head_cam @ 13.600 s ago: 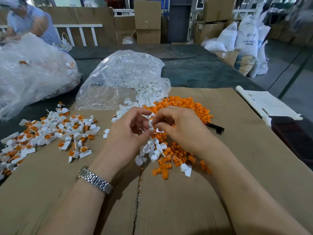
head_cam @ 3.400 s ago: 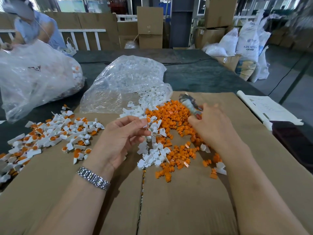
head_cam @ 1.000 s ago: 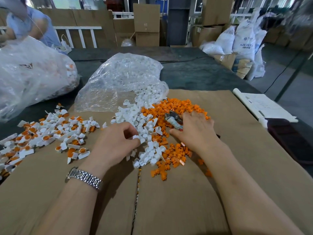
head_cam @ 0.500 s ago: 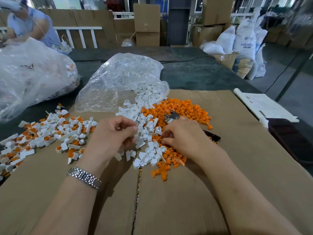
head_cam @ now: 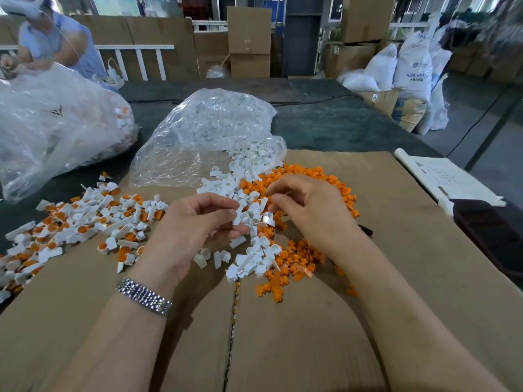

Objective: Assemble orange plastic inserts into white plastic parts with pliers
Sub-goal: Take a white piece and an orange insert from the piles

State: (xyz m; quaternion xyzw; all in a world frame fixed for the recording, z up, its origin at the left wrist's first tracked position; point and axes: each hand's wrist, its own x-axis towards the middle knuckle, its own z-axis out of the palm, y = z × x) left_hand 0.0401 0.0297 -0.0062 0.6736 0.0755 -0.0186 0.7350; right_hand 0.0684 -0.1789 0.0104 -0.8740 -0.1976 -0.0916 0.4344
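Observation:
A heap of orange inserts (head_cam: 300, 258) and a heap of white parts (head_cam: 249, 179) lie mixed on the cardboard sheet (head_cam: 410, 250) in front of me. My left hand (head_cam: 195, 233) pinches one white part (head_cam: 237, 219) between thumb and fingers, just above the heaps. My right hand (head_cam: 311, 213) hovers over the orange inserts with curled fingers, thumb and forefinger close together; whether they hold an insert is hidden. Only a black handle tip of the pliers (head_cam: 367, 229) shows from under my right wrist.
Assembled white-and-orange pieces (head_cam: 85, 224) are spread at the left. An open clear bag of white parts (head_cam: 203, 131) lies behind the heaps, a larger bag (head_cam: 56, 128) farther left. Rolled paper (head_cam: 441, 176) and a dark object (head_cam: 492, 233) sit at the right. Another person (head_cam: 53, 41) works at the back left.
My right hand put the pliers down on the cardboard and rose over the orange heap. My left hand lifted a white part up from the heap.

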